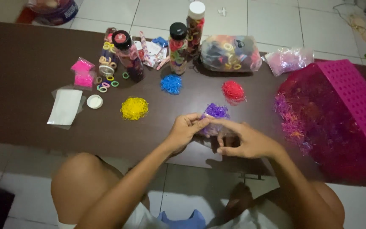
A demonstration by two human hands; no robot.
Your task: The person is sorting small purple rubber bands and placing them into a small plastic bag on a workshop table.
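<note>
My left hand (184, 131) and my right hand (247, 142) meet over the near edge of the dark brown table (22, 76). Both pinch a small clear bag filled with purple rubber bands (214, 115), which sits between the fingertips. The left hand's fingers grip the bag's left side; the right hand's thumb and forefinger hold its right side. Beyond them lie loose piles of yellow bands (134, 108), blue bands (171, 83) and red bands (233, 90).
A pink perforated basket (356, 101) full of bagged bands stands at right. Three tall bottles (178, 46) of hair ties, a clear bag of ties (230, 53), pink packets (82, 72), empty clear bags (65, 107) and a white lid (94, 101) lie at the back and left.
</note>
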